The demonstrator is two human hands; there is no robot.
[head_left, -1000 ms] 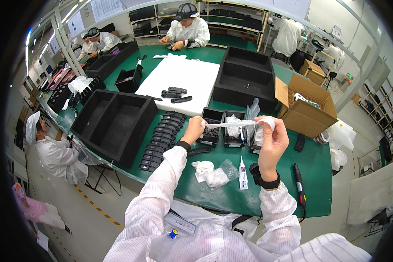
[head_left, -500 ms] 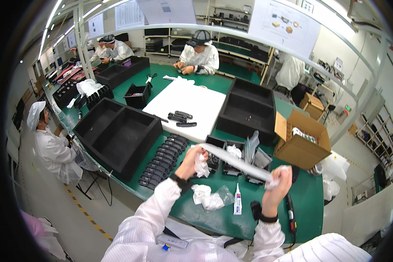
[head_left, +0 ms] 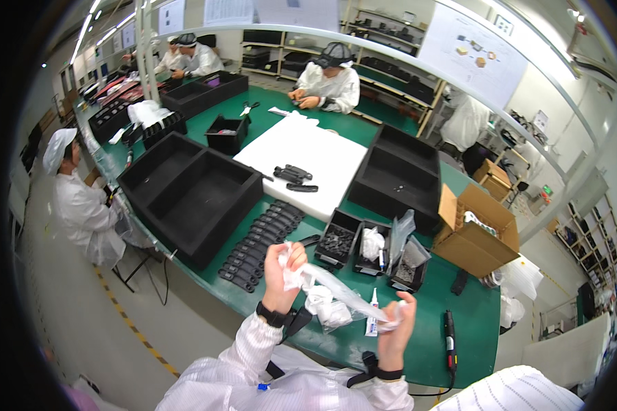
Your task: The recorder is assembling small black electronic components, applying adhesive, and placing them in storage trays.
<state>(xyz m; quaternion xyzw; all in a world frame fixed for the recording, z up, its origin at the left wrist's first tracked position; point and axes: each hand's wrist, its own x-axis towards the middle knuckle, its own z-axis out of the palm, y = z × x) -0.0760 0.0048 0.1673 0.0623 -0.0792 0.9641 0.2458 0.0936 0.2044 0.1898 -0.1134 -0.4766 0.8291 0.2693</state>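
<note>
A thin, whitish, see-through strip [head_left: 339, 292], possibly cloth or film, is pulled slantwise between my hands above the bench's front edge. My left hand [head_left: 281, 275] is closed on its upper end, with a white wad showing at the fingers. Its lower end is bunched in my closed right hand [head_left: 396, 330]. Crumpled white material and clear plastic [head_left: 332, 312] lie on the bench just beyond the strip. A white and blue tube [head_left: 372, 312] is beside my right hand, partly behind the strip. To the left of my left hand, several black curved parts [head_left: 257, 250] form a row.
Small black bins [head_left: 337, 238] hold little parts and white material. A corded tool [head_left: 450, 341] lies at the right. More black parts [head_left: 294, 173] rest on a white pad [head_left: 308, 147] between divided black trays [head_left: 199, 198]. An opened cardboard box [head_left: 480, 236] stands beyond.
Both hands have come lower and nearer to me and moved left, keeping the strip between them. It now slackens and twists more. The whole view has shifted slightly.
</note>
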